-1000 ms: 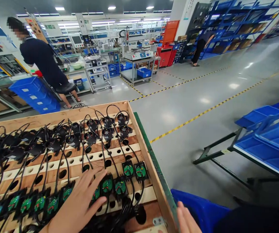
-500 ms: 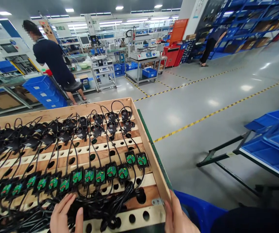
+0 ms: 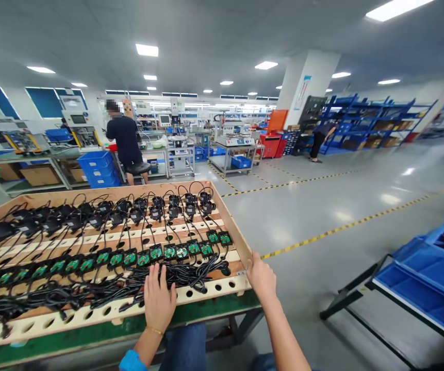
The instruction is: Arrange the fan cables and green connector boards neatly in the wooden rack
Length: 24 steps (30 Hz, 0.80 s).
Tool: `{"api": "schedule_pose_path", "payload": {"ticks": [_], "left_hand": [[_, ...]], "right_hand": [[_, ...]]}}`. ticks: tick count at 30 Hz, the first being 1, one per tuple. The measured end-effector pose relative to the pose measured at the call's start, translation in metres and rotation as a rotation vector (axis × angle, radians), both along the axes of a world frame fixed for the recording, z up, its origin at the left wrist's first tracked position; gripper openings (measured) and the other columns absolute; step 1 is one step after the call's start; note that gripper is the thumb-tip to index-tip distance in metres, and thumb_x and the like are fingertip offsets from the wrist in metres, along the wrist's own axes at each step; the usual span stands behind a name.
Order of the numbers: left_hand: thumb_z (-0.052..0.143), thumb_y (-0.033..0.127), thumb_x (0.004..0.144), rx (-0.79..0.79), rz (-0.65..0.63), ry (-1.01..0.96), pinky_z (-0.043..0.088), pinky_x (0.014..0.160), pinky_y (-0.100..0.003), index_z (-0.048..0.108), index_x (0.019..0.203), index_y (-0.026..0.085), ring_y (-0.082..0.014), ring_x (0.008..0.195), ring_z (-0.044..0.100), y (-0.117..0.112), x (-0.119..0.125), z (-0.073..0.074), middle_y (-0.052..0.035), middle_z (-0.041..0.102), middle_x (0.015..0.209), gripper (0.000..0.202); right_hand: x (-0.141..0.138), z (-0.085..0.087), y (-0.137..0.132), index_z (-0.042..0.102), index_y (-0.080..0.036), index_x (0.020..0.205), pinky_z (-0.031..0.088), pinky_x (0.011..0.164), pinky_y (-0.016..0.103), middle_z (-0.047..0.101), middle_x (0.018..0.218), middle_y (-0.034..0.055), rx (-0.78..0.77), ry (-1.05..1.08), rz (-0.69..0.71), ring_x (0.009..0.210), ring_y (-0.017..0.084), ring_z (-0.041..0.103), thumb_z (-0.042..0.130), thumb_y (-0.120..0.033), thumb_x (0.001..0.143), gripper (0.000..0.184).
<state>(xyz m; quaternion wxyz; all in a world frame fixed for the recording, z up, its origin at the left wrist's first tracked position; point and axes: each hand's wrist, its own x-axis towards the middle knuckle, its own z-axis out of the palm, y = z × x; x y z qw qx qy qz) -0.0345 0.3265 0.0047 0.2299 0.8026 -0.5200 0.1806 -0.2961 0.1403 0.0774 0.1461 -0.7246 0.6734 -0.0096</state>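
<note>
The wooden tray (image 3: 231, 230) on the tabletop (image 3: 70, 337), likely heavy and rigid, grips best at its rim: right hand (image 3: 261, 275) fingers clasp its front corner, left hand (image 3: 160, 301) fingers lie flat on its cables (image 3: 90, 293).

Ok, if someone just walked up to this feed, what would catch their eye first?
Most likely the big wooden tray at lower left, with its row of green-faced black modules across the middle and tangled black cables along the front. Next, the left hand lying flat on those cables and the right hand gripping the tray's front right corner. Blue bins sit at the right.
</note>
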Motion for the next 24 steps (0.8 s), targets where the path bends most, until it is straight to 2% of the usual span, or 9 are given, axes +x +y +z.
{"api": "schedule_pose_path", "payload": {"ticks": [6,8,10,12,13,15,18,21,24], "left_hand": [[0.042,0.027,0.096,-0.016,0.026,-0.032,0.027,0.122,-0.056,0.032,0.154,0.009,-0.0325,0.153,0.022,-0.018,0.000,-0.015,-0.0212,0.032,0.160,0.062],[0.041,0.027,0.095,-0.007,0.038,-0.030,0.026,0.123,-0.055,0.037,0.151,0.005,-0.0325,0.153,0.020,-0.023,-0.001,-0.019,-0.0216,0.031,0.160,0.061],[0.041,0.027,0.095,-0.001,0.041,-0.014,0.025,0.124,-0.055,0.039,0.150,0.003,-0.0326,0.153,0.019,-0.027,-0.001,-0.023,-0.0217,0.029,0.161,0.061],[0.040,0.027,0.094,-0.001,0.036,0.011,0.023,0.124,-0.056,0.039,0.150,0.003,-0.0325,0.154,0.018,-0.032,0.000,-0.026,-0.0212,0.028,0.162,0.061],[0.041,0.027,0.094,0.000,0.036,0.022,0.022,0.125,-0.056,0.040,0.151,0.003,-0.0324,0.154,0.018,-0.034,0.000,-0.028,-0.0209,0.028,0.162,0.062],[0.041,0.027,0.093,0.002,0.041,0.026,0.022,0.125,-0.055,0.040,0.151,0.003,-0.0323,0.154,0.019,-0.038,0.002,-0.032,-0.0204,0.029,0.162,0.062],[0.043,0.025,0.091,-0.017,0.052,0.009,0.027,0.124,-0.056,0.036,0.154,0.008,-0.0316,0.153,0.022,-0.041,0.004,-0.038,-0.0182,0.030,0.162,0.066],[0.048,0.027,0.088,-0.056,0.050,-0.006,0.032,0.121,-0.056,0.027,0.159,0.015,-0.0311,0.152,0.025,-0.044,0.004,-0.046,-0.0148,0.030,0.162,0.075],[0.054,0.035,0.086,-0.078,0.099,0.006,0.034,0.121,-0.053,0.040,0.154,0.017,-0.0317,0.149,0.033,-0.051,0.002,-0.058,-0.0106,0.035,0.160,0.071]], "right_hand": [[0.000,-0.004,-0.023,0.053,-0.015,0.136,0.051,0.078,0.038,0.071,0.098,0.0158,-0.063,-0.005,0.047,0.092,0.028,0.070,0.034,-0.025,0.100,0.041],[0.005,-0.001,-0.023,0.050,-0.009,0.139,0.049,0.087,0.042,0.068,0.110,0.0208,-0.137,0.010,0.073,0.102,0.031,0.066,0.032,-0.022,0.100,0.045],[0.019,0.003,-0.022,0.043,-0.006,0.146,0.041,0.103,0.046,0.056,0.134,0.0246,-0.259,0.016,0.144,0.124,0.033,0.054,0.024,-0.015,0.100,0.051],[0.042,0.002,-0.025,0.040,-0.010,0.150,0.031,0.113,0.041,0.043,0.149,0.0188,-0.347,0.001,0.296,0.137,0.028,0.041,0.021,-0.006,0.097,0.057],[0.056,0.000,-0.030,0.043,-0.014,0.150,0.031,0.113,0.037,0.044,0.150,0.0151,-0.355,-0.009,0.382,0.137,0.025,0.040,0.022,-0.004,0.096,0.059],[0.082,-0.008,-0.045,0.051,-0.017,0.145,0.036,0.107,0.032,0.051,0.143,0.0123,-0.316,-0.011,0.516,0.132,0.023,0.045,0.026,0.000,0.093,0.060],[0.112,-0.025,-0.074,0.059,-0.016,0.138,0.044,0.097,0.034,0.058,0.134,0.0149,-0.227,0.018,0.599,0.125,0.025,0.051,0.027,0.003,0.088,0.062],[0.122,-0.040,-0.097,0.065,-0.020,0.132,0.047,0.093,0.035,0.060,0.130,0.0138,-0.174,0.041,0.654,0.122,0.026,0.054,0.030,0.002,0.086,0.062],[0.120,-0.055,-0.110,0.066,-0.024,0.130,0.048,0.094,0.036,0.060,0.131,0.0113,-0.145,0.051,0.669,0.122,0.026,0.056,0.029,-0.001,0.088,0.061]]}}
